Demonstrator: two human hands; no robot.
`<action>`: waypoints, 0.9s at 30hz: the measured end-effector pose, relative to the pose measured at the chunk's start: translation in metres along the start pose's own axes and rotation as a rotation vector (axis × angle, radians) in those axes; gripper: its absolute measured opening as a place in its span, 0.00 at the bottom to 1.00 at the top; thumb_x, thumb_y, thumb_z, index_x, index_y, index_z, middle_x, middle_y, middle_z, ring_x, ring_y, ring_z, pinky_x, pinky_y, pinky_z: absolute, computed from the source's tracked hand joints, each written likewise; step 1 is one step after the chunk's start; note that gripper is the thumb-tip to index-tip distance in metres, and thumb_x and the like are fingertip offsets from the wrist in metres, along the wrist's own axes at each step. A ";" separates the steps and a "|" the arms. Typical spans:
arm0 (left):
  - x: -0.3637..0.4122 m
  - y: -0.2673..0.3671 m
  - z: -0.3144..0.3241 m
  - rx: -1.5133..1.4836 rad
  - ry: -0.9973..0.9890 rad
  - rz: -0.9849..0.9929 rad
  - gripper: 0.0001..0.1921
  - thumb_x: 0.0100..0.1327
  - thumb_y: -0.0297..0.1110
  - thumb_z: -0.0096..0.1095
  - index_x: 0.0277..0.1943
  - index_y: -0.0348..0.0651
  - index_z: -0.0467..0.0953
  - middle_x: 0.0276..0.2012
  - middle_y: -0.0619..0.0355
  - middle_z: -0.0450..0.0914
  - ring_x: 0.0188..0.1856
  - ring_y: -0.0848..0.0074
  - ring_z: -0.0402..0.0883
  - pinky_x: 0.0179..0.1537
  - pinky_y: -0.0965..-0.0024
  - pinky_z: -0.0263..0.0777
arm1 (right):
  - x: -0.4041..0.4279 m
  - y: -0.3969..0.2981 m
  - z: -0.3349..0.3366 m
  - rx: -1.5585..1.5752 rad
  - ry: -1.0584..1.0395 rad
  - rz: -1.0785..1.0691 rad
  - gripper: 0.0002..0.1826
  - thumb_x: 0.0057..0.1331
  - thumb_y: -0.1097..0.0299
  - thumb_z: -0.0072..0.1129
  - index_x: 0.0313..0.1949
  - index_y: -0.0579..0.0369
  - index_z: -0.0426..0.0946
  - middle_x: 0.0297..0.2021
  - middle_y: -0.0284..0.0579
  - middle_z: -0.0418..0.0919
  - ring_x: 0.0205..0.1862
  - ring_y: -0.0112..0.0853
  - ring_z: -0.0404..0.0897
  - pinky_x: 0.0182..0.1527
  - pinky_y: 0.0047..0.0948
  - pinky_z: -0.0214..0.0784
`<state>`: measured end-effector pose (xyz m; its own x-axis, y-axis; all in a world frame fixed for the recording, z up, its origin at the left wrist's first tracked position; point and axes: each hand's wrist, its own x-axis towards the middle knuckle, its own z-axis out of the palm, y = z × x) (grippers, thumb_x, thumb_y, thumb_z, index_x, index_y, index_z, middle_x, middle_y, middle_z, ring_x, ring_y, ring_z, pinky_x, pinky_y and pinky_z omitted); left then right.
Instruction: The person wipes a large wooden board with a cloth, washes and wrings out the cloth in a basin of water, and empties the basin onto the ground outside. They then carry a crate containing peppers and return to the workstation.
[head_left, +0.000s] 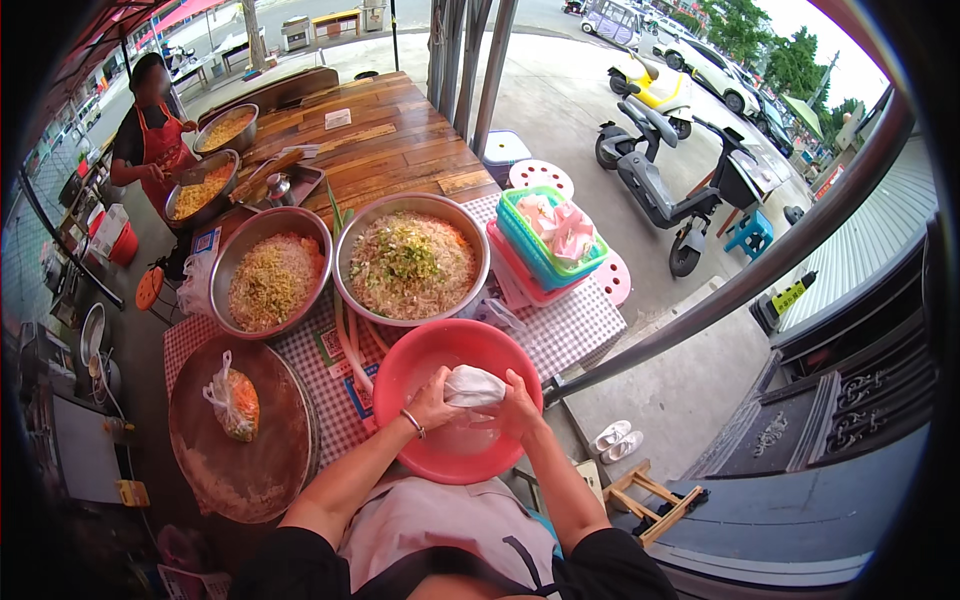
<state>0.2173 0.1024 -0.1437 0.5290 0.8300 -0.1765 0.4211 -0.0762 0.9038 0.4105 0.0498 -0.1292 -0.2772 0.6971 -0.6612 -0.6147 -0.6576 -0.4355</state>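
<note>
A white cloth, bunched up, is held between my two hands over a red plastic basin. My left hand, with a bracelet at the wrist, grips its left side. At its right side is my right hand, fingers curled against it. Cloudy liquid seems to lie in the basin below. Beyond the basin stands a steel bowl of minced filling topped with chopped green onion. A second steel bowl of similar filling is left of it. A knotted plastic bag of shredded vegetables rests on a round wooden chopping board.
Stacked plastic baskets holding pink bags stand on the checked tablecloth. Green onions lie beside the basin. A metal pole slants past on the right. A person in a red apron works at more bowls, far left.
</note>
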 end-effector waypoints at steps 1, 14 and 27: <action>-0.008 0.029 -0.004 0.155 -0.025 0.168 0.30 0.44 0.41 0.73 0.46 0.37 0.67 0.43 0.44 0.72 0.49 0.55 0.72 0.51 0.60 0.66 | 0.011 0.008 0.000 0.055 -0.093 0.026 0.38 0.61 0.32 0.31 0.57 0.50 0.65 0.56 0.46 0.68 0.55 0.43 0.69 0.52 0.56 0.62; 0.005 -0.029 0.034 -1.089 0.169 -0.336 0.20 0.55 0.47 0.65 0.44 0.42 0.71 0.34 0.63 0.74 0.37 0.81 0.74 0.41 0.76 0.70 | 0.035 0.054 0.024 -0.056 -0.119 -0.069 0.34 0.59 0.37 0.47 0.57 0.44 0.61 0.51 0.37 0.69 0.51 0.34 0.72 0.48 0.45 0.69; 0.029 0.017 0.017 -0.021 -0.078 0.282 0.13 0.61 0.41 0.55 0.29 0.38 0.74 0.26 0.52 0.77 0.33 0.68 0.77 0.35 0.66 0.70 | 0.025 0.030 0.002 -0.275 -0.272 0.006 0.19 0.53 0.75 0.61 0.43 0.46 0.65 0.32 0.34 0.72 0.34 0.26 0.74 0.28 0.24 0.65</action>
<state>0.2523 0.1156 -0.1402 0.6786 0.7325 0.0543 0.2345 -0.2862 0.9290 0.3835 0.0481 -0.1570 -0.4888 0.7192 -0.4939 -0.4022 -0.6881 -0.6040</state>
